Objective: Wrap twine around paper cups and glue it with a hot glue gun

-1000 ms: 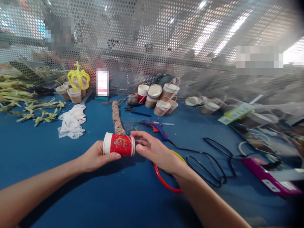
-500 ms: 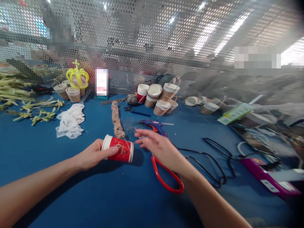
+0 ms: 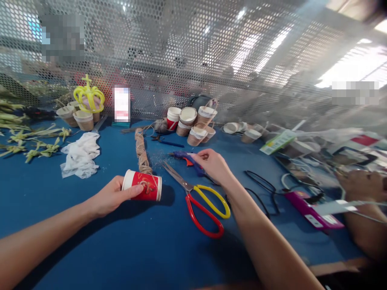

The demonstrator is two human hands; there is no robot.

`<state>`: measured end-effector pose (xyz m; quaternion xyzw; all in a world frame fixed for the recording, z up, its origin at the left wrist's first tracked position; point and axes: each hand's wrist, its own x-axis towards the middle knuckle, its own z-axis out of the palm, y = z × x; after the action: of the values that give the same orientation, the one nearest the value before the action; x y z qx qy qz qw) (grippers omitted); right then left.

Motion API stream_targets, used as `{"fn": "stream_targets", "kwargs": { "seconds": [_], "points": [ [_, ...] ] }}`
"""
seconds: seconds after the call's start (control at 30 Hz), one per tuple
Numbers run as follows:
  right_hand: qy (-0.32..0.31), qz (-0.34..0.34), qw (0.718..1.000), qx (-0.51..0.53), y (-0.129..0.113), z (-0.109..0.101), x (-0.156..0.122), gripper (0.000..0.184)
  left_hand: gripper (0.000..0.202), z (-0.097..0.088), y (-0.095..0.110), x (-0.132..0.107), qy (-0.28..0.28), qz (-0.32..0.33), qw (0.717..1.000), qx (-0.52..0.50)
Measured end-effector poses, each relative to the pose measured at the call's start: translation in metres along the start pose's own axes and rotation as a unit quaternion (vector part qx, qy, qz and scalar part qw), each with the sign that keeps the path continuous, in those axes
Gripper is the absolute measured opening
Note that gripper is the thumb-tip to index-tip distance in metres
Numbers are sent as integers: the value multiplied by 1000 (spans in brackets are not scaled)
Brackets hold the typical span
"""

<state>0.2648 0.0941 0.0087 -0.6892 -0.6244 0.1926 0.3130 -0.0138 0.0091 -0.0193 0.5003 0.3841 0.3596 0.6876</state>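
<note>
My left hand (image 3: 109, 197) grips a red paper cup (image 3: 142, 186) with a white rim, held on its side just above the blue table (image 3: 136, 249). A line of jute twine (image 3: 140, 151) runs away from the cup toward the back. My right hand (image 3: 213, 164) lies farther back on a blue glue gun (image 3: 189, 158), fingers curled over its body. Scissors (image 3: 198, 197) with one red and one yellow handle lie open between the cup and my right forearm.
Twine-wrapped paper cups (image 3: 193, 127) cluster at the back by a perforated metal screen (image 3: 193, 52). A yellow crown (image 3: 88, 96), more cups, a white cloth (image 3: 80, 155) and green leaves (image 3: 33, 141) sit left. A black cord (image 3: 261, 189), pink device (image 3: 308, 207) and another person's hand (image 3: 361, 186) are right.
My right hand left the cup and moved back onto the glue gun, uncovering the scissors. The left hand kept the cup. The view shifted right, showing another person's hand.
</note>
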Motion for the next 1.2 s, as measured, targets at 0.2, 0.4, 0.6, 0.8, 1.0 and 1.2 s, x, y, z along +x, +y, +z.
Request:
{"fn": "stream_targets", "kwargs": {
  "seconds": [0.2, 0.4, 0.6, 0.8, 1.0, 1.2],
  "points": [
    [-61, 21, 994, -85, 8, 7, 10, 20, 31, 0, 2, 0, 27, 12, 999, 13],
    [-77, 28, 997, -8, -9, -4, -7, 25, 26, 0, 2, 0, 25, 16, 1000, 1],
    [-226, 11, 954, 197, -42, -24, -45, 21, 25, 0, 3, 0, 57, 22, 998, 6],
    [-283, -47, 941, 181, -47, -14, -73, 22, 22, -1, 3, 4, 98, -11, 995, 10],
    [-272, -31, 959, 71, -40, -14, -77, 25, 20, -4, 1, 9, 114, -39, 993, -7],
    [-265, -85, 959, 54, -37, -11, -78, 12, 21, -6, -1, 10, 124, -47, 991, 4]
  ]
}}
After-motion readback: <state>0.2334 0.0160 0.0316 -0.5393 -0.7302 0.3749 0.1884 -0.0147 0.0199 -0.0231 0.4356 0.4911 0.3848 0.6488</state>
